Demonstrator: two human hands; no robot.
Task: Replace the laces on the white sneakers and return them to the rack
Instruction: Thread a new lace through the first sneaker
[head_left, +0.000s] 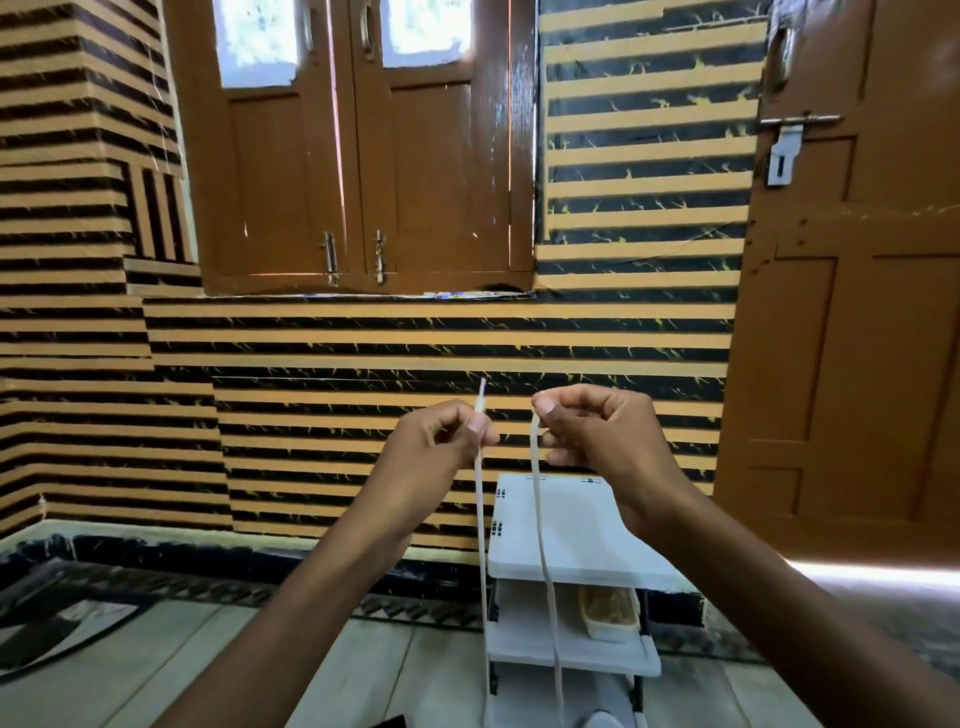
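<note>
A white shoelace (543, 540) hangs in two strands in front of me, both running down past the bottom of the frame. My left hand (439, 439) pinches the left strand just below its tip, which sticks up above the fingers. My right hand (592, 428) pinches the top of the right strand between thumb and forefinger. Behind the strands stands a white shoe rack (582, 525) with several shelves. A rounded white shape (602, 719), perhaps part of a sneaker, shows at the bottom edge; I cannot tell for sure.
A tan shoe (608, 613) sits on the rack's second shelf. The rack stands against a wall of orange and black stripes. A brown shuttered window (358, 150) is above, a brown door (857, 312) at the right. A dark mat (57, 623) lies on the floor at left.
</note>
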